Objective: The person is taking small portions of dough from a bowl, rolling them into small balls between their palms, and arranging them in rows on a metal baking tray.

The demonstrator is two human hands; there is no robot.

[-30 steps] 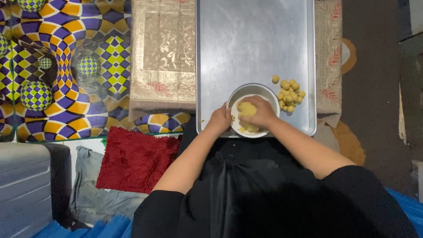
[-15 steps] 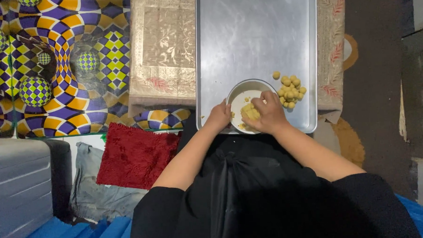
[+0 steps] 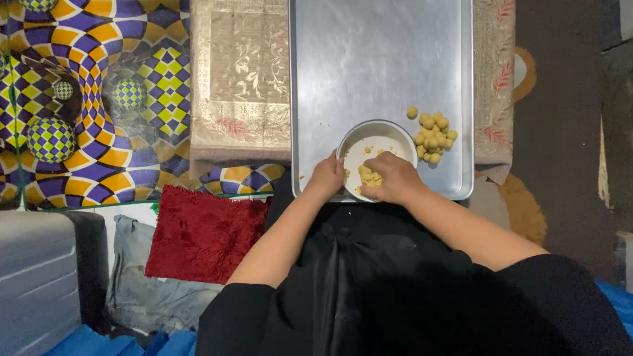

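A second ago a lump of yellow dough was held up a little, above the rim of the bowl (image 3: 376,145). Now the right hand (image 3: 392,177) has been pushed down into the bowl, and the dough (image 3: 368,176) is seen only as small yellow bits under its fingers. So the dough is being worked inside the bowl again; it has not been lifted out to the pile. The left hand (image 3: 326,176) has been kept on the near left rim, so the bowl is held in place. The bowl sits at the near edge of the tray (image 3: 368,57), and the little pile of balls (image 3: 432,136) just to its right looks the same as before; none seem to have been added. The right fingers are curled down over the dough, but how tightly it is gripped cannot be told. The left fingers are bent over the rim, close together. Much is hidden: the tips of both hands are covered by the backs of the hands, the near part of the bowl is blocked, and how much dough is left cannot be made out. The lap is covered in black cloth.
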